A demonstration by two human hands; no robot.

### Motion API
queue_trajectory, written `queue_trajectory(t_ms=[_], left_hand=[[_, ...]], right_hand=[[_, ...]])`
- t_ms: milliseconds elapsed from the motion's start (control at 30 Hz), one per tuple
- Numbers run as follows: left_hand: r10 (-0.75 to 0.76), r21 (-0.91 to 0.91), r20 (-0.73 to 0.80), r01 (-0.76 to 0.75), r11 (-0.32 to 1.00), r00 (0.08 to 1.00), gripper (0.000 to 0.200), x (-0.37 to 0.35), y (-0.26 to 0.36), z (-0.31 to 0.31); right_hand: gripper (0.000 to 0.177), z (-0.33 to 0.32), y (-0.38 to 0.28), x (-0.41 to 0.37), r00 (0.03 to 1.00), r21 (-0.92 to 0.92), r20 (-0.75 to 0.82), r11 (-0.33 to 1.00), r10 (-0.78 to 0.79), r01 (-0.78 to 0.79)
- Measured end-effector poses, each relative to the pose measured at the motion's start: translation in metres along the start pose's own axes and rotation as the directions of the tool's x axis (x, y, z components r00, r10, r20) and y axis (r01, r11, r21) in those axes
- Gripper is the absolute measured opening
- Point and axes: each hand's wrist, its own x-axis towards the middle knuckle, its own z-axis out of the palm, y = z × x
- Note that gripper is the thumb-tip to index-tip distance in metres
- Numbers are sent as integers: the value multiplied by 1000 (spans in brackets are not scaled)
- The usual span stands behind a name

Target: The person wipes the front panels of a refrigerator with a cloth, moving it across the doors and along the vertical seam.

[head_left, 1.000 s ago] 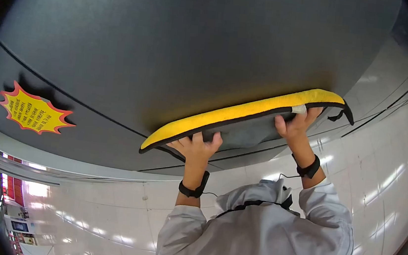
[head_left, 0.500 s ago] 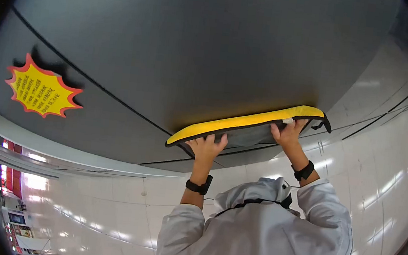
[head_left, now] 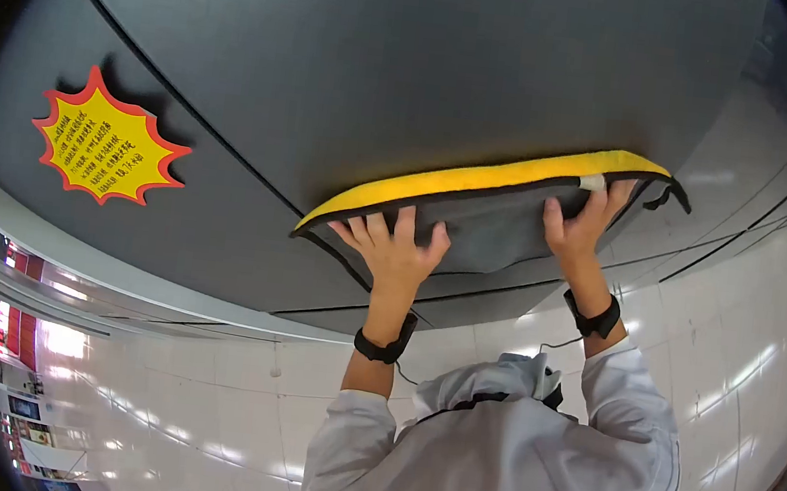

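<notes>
A cloth, grey on top with black edging and a yellow strip along its far side, lies against a large dark grey panel. My left hand rests on the cloth's left part, fingers spread and thumb apart. On the right part, beside a small white tag, is my right hand; its fingers reach the black edging and the thumb stands away. Both hands press from above rather than wrapping round the cloth. A black band circles each wrist.
Left of a dark seam on the panel is a yellow and red starburst sign with handwriting. A pale curved edge borders the panel. Beyond it lies a glossy tiled floor. Shop displays show at the far lower left.
Both hands and the cloth have moved farther up the panel. The cloth looks larger, with more grey surface showing. The starburst sign appears higher and farther right in view.
</notes>
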Motion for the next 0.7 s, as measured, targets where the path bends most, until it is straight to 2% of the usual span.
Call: queue_trajectory(t_ms=[67,100,200,233,333,367,400,600,700], left_hand=[[35,20,9,-35,999,999,60,9,1,-1],[23,52,35,-24,998,999,61,10,2,-2],[36,54,12,-36,998,999,59,0,0,2],[-33,35,-26,34,999,999,36,-3,4,5],[-51,64,46,48,997,998,36,-19,4,5],[-31,52,34,30,998,999,39,-23,2,6],[12,46,86,-16,999,996,51,-29,2,4],[-43,33,201,38,999,979,50,-61,5,5],[-39,32,103,36,999,994,46,-58,4,7]], right_hand=[[60,1,0,12,999,17,-46,1000,-1,1],[60,3,0,12,998,1,-54,1000,-22,22],[59,6,5,3,997,-21,-60,999,-48,47],[59,7,6,-2,997,-21,-62,998,-55,54],[58,9,8,-21,999,-56,-19,998,-36,34],[58,10,9,-27,999,-53,-12,998,-33,32],[58,10,9,-34,1000,-56,-11,998,-29,28],[56,13,19,-72,995,-54,95,998,-29,34],[58,9,13,-68,995,-28,101,1000,2,1]])
